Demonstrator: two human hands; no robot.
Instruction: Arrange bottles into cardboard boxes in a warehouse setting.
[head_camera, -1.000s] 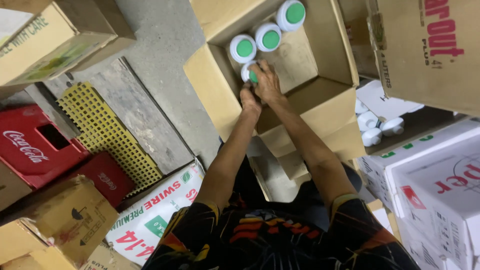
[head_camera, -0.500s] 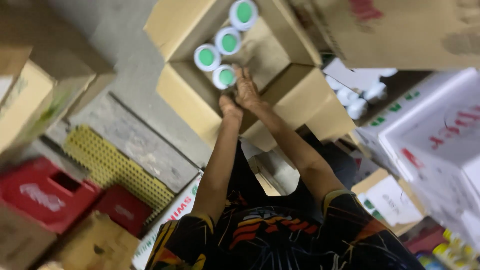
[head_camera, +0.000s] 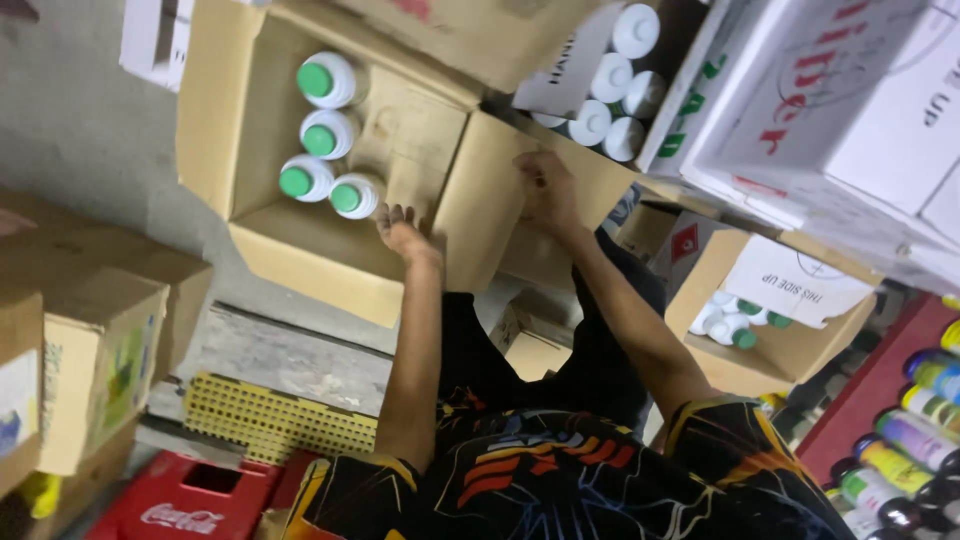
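Observation:
An open cardboard box (head_camera: 262, 250) stands on the floor ahead of me, with several white bottles with green caps in it. My left hand (head_camera: 402, 233) hovers at the box's near edge, fingers spread, right beside the nearest green-capped bottle (head_camera: 350, 196), and holds nothing. My right hand (head_camera: 545, 188) rests over the box's right flap (head_camera: 480, 200), fingers loosely bent and empty. Just beyond it is a second box holding white-capped bottles (head_camera: 610, 95).
White printed cartons (head_camera: 850, 120) are stacked at the right. A smaller open box with bottles (head_camera: 770, 310) sits below them, and coloured bottles (head_camera: 915, 430) line the right edge. A yellow crate (head_camera: 270, 415), a red crate (head_camera: 180, 500) and brown cartons (head_camera: 90, 360) lie at the left.
Both hands were together on a green-capped bottle in the box. That bottle now stands there alone; my right hand has moved right onto the flap and my left has drawn back.

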